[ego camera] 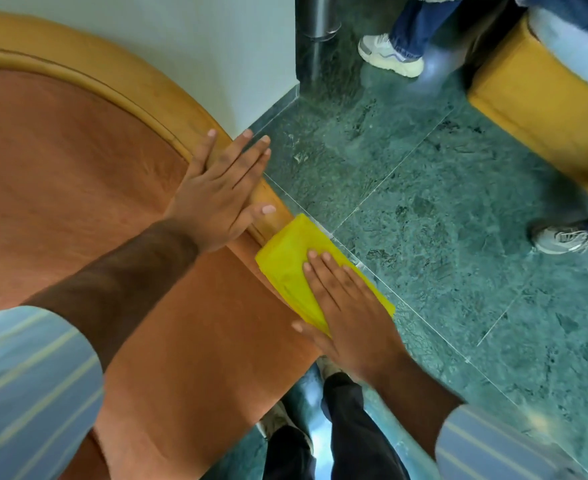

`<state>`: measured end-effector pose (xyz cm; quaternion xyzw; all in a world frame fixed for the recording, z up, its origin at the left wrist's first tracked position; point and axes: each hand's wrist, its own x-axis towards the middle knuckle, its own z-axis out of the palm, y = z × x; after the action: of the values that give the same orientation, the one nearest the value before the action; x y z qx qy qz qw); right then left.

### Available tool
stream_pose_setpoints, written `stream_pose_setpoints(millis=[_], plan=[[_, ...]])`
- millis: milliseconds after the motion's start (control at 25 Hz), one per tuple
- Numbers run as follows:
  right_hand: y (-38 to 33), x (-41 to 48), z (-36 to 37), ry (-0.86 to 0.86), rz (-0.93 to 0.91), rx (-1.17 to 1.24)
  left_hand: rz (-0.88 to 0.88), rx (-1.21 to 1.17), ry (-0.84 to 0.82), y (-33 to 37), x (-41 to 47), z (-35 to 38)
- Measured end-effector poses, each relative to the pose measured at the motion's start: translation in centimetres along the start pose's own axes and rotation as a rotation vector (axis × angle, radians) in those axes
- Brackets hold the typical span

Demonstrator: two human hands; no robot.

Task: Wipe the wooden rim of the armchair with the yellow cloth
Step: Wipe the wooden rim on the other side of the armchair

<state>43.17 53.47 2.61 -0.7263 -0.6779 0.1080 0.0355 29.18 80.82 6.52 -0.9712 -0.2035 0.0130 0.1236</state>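
Observation:
The armchair's curved wooden rim (112, 81) arcs from the upper left down to the middle of the view, around orange-brown upholstery (60, 174). My left hand (220, 192) lies flat on the rim with fingers spread and holds nothing. Just below it, a folded yellow cloth (285, 258) covers the rim's lower end. My right hand (348, 306) presses flat on the cloth, fingers pointing up-left. The rim under the cloth is hidden.
Green marble floor (424, 202) lies right of the chair. A white wall (181, 46) and a metal post (320, 29) stand behind. A yellow upholstered seat (535, 102) is at upper right. Other people's shoes (389, 57) (562, 239) stand nearby; my own legs (348, 427) are below.

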Motion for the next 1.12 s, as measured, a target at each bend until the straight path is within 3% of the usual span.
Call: stream_pose_setpoints(millis=[160,320,480,680,960,1120], plan=[[1.8,-7.3,0.2,-0.019,-0.008,0.010,0.077,0.048,0.021,0.1,-0.4,0.3],[0.0,-1.8,-0.2,0.013,0.025,-0.003,0.079,0.018,0.044,0.6,-0.7,0.6],[-1.4,5.3,-1.2,-0.033,0.053,0.133,0.071,-0.052,0.067,0.8,-0.6,0.4],[-0.8,-3.7,-1.3,0.001,0.018,0.054,0.082,-0.087,-0.004,0.7,-0.8,-0.5],[-1.2,4.7,-0.9,0.047,0.072,0.254,0.045,-0.114,0.016,1.1,-0.6,-0.4],[0.2,-2.5,0.1,-0.006,0.023,0.144,0.058,-0.111,-0.030,1.1,-0.8,-0.6]])
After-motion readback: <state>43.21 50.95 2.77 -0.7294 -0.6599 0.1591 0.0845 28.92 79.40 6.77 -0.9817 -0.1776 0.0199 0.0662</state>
